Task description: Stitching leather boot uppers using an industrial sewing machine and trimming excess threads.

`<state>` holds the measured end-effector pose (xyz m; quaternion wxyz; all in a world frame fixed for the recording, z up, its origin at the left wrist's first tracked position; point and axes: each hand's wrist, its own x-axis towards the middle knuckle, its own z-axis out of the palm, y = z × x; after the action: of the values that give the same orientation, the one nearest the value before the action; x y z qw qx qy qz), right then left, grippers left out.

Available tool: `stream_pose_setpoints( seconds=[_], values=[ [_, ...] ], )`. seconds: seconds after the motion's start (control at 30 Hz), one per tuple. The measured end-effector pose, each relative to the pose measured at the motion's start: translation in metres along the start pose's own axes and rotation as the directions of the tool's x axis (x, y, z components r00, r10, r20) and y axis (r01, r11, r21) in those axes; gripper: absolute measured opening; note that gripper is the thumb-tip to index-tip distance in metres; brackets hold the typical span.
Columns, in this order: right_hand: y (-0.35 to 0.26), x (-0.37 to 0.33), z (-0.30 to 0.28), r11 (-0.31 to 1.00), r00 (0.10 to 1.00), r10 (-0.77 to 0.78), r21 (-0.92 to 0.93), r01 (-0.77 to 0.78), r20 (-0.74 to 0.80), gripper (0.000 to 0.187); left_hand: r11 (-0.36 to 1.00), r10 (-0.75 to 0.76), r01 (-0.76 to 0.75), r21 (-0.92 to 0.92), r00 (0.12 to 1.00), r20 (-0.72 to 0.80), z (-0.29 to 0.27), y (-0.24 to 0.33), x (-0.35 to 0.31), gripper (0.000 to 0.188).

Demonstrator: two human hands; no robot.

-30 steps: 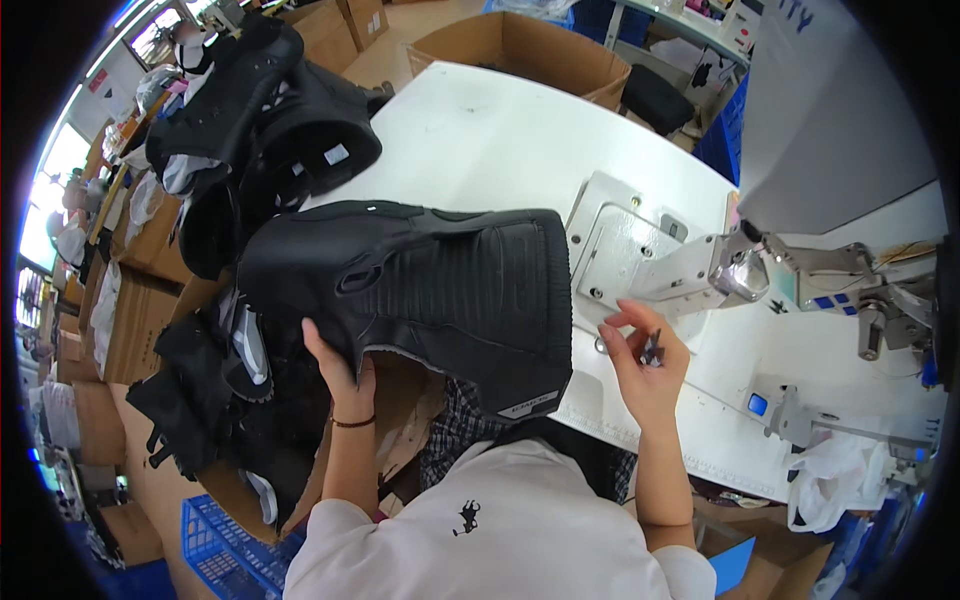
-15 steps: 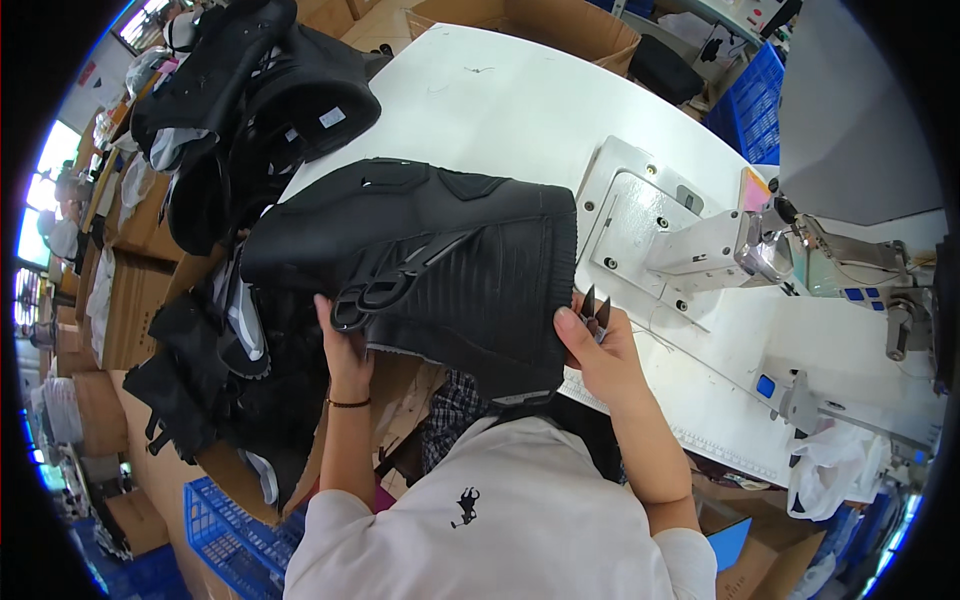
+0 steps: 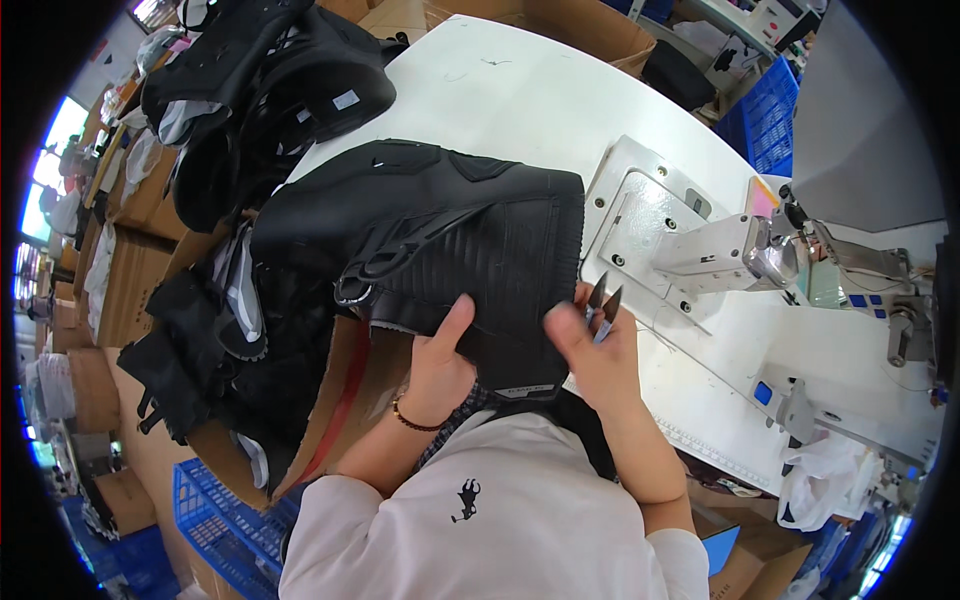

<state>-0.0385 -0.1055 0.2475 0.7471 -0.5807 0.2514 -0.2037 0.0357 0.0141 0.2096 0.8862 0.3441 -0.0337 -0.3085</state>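
Observation:
A black stitched piece [image 3: 420,235], shaped like a boot upper, lies across the near left part of the white table. It has a ribbed panel, looped straps and a pale label at its lower edge. My left hand [image 3: 442,370] grips that lower edge, thumb on top and fingers hidden beneath. At the right edge is my right hand [image 3: 600,360], its thumb blurred against the black material. It also holds thread snips [image 3: 603,308], their two pointed blades apart and showing above the fingers.
The white table [image 3: 510,100] carries a sewing machine arm [image 3: 710,255] on a metal plate at right. More black pieces [image 3: 330,95] heap at the far left. A cardboard box [image 3: 335,410] of black pieces stands at left, above a blue crate [image 3: 225,525].
My left hand has slid right along the black piece's lower edge, its thumb now on the front. The piece has shifted slightly. My right hand stays by the right edge with the snips.

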Motion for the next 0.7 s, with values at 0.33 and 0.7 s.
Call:
stream_pose_setpoints(
  seconds=[0.33, 0.7],
  values=[
    [-0.002, -0.005, -0.003, 0.854, 0.958, 0.285, 0.442, -0.274, 0.043, 0.022, 0.994, -0.104, 0.105, 0.031, 0.994, -0.029, 0.023, 0.012, 0.009, 0.031],
    [0.017, 0.000, -0.025, 0.889, 0.985, 0.130, 0.427, -0.165, 0.112, 0.024, 0.997, -0.065, 0.066, 0.037, 0.997, -0.036, 0.010, 0.005, 0.012, 0.031]
  ],
)
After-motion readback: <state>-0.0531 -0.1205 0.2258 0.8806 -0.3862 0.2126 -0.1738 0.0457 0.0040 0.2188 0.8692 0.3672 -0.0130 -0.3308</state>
